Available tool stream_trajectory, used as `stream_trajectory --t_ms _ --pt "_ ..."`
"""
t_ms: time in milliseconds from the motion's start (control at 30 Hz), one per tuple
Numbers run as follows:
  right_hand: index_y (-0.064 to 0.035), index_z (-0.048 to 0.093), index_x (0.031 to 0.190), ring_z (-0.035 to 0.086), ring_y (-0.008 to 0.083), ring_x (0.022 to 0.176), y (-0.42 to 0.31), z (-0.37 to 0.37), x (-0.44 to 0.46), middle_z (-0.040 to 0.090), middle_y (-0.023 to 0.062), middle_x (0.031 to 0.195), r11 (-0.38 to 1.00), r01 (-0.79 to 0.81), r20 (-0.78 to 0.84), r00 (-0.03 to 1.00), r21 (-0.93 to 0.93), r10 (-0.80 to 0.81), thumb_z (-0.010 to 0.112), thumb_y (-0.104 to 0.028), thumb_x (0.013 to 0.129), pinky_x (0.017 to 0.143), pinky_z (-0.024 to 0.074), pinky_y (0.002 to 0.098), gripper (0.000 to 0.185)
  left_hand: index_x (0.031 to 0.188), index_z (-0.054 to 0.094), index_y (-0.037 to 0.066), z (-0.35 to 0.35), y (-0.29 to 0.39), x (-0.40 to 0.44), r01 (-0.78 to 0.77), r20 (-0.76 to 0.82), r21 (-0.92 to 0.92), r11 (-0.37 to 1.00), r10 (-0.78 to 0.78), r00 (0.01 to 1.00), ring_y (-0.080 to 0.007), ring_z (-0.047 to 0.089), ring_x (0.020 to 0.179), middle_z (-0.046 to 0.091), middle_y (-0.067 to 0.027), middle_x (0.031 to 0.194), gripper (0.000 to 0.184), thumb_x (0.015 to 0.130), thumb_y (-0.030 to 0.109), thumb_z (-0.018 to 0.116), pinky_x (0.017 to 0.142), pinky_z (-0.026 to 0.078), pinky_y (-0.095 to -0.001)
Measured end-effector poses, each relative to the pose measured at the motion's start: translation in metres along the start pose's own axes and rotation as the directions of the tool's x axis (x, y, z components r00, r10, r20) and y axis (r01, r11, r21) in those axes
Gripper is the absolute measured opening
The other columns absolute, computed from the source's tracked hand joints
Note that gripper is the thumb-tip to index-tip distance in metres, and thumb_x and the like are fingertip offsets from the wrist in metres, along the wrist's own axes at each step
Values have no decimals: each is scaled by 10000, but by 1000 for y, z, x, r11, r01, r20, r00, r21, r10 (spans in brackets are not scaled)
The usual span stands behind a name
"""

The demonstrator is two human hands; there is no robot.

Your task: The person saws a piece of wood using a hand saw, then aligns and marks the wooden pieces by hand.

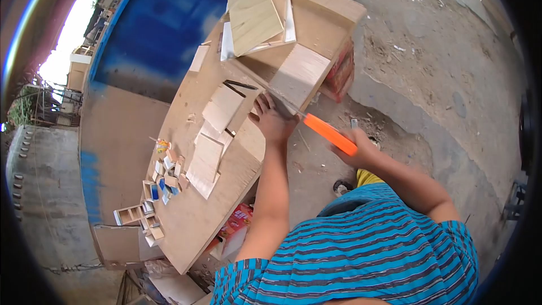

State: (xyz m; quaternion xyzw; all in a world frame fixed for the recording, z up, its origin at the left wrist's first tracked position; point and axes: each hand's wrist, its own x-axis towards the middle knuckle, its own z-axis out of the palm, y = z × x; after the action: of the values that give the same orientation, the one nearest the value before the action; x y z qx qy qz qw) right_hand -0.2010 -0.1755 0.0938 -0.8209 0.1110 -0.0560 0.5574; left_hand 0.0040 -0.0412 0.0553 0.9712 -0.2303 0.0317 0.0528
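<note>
My right hand [361, 148] is closed around the orange handle of a hand saw [330, 134]. Its thin blade, seen nearly edge-on, runs up and left over the workbench edge, and its teeth cannot be made out. My left hand [274, 117] presses flat with spread fingers on wood at the near edge of the workbench [248, 161], just left of the blade. Beyond the blade lies a pale wooden panel [301, 73]. Left of my left hand are a thin wooden board [223, 107] and dark narrow strips [240, 85].
Stacked panels [255, 17] lie at the far end of the bench. More thin boards [204, 161] lie nearer, with a pile of small wood blocks [168, 175] along the left edge. A red crate-like object [340, 70] stands beside the bench on the dirt floor [395, 73].
</note>
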Motion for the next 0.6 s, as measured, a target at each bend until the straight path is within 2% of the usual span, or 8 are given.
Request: stream_trajectory --t_ms 167,200,267,333,400,500,567,600 --pt "-33 611 777 550 354 563 -1 -25 -58 564 167 620 994 -92 33 995 53 90 672 -183 794 549 444 370 163 1416 244 -5 0 -2 2 -13 16 1 1000 13 1000 -351 224 1353 287 -208 1447 1183 496 492 796 1044 161 -616" --pt "-22 604 777 552 357 571 -2 -24 -54 565 170 623 999 -51 42 998 -19 51 675 -194 796 548 444 368 187 1416 246 -5 2 -5 2 -22 7 -2 1000 22 1000 -351 222 1355 287 -210 1447 1183 497 498 795 1042 161 -619" --pt "-8 587 760 534 284 525 14 -8 -24 545 151 596 998 -59 8 998 -4 59 671 -186 797 536 430 350 201 1417 245 -5 4 -7 1 -35 -1 -14 999 35 999 -351 216 1359 286 -212 1447 1185 498 507 791 1039 160 -624" --pt "-2 573 749 481 189 509 -1 5 18 518 133 571 986 73 -163 986 150 -48 661 -180 795 525 410 340 204 1420 241 -4 3 -6 1 -34 -12 -31 999 34 999 -351 206 1366 283 -213 1449 1188 501 514 788 1036 162 -630" --pt "0 569 750 432 138 527 4 10 48 497 120 566 967 -31 -52 998 251 45 651 -173 793 518 396 335 196 1422 240 1 1 -5 3 0 -2 -11 1000 0 1000 -353 207 1367 282 -213 1450 1193 501 526 787 1035 164 -634" --pt "1 576 751 454 178 514 11 18 38 501 140 570 956 11 -72 997 293 10 656 -174 791 520 399 338 196 1431 235 16 3 -2 2 37 16 -12 999 -37 999 -345 195 1377 260 -200 1470 1194 507 527 793 1055 138 -607" --pt "-2 583 746 458 217 500 3 3 9 502 151 574 998 61 -52 997 16 -60 657 -163 792 521 403 332 183 1436 229 24 0 1 3 49 42 -11 999 -48 998 -343 186 1383 248 -193 1481 1201 507 531 796 1064 125 -595" --pt "-4 585 737 458 246 500 2 -4 -13 507 159 580 999 5 -53 999 37 -3 660 -161 792 522 406 335 182 1439 224 25 -5 3 2 51 64 -10 999 -51 997 -344 183 1384 245 -193 1482 1209 504 537 795 1063 126 -598"
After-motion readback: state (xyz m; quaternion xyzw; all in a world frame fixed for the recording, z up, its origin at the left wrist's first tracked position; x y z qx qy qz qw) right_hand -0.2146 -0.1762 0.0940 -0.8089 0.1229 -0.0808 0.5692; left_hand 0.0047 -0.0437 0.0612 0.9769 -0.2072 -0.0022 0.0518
